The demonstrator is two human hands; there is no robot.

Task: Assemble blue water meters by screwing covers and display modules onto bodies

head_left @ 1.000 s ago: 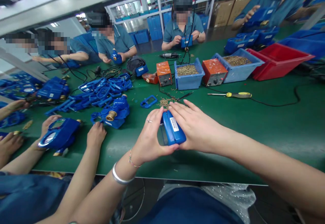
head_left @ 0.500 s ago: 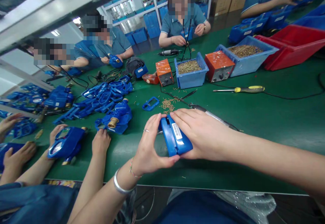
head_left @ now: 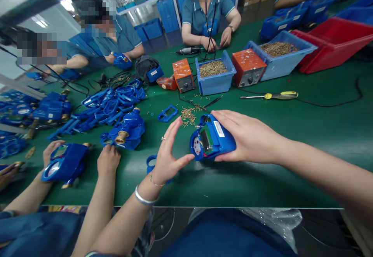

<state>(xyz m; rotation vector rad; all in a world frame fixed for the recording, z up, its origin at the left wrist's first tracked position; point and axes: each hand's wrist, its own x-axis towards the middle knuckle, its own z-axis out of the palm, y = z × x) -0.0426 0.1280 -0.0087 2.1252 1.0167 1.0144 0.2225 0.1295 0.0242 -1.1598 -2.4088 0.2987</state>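
My right hand grips a blue water meter from its right side. The meter is tilted so that its round dial and small display face left, with a barcode label on its edge. My left hand is open just left of the meter, thumb and fingers apart and holding nothing. Partly hidden behind that hand is a blue cover frame with a round opening. A second cover frame lies farther back, beside a loose pile of brass screws.
A co-worker's hands at left hold another blue meter. A pile of blue frames lies beyond. Across the table stand orange boxes, blue bins of screws and a red bin. A yellow-handled screwdriver lies right.
My left hand has let go of the meter and moved apart to the left. My right hand has turned the meter, so its dial and display now show. A cover frame has come into view behind my left hand.
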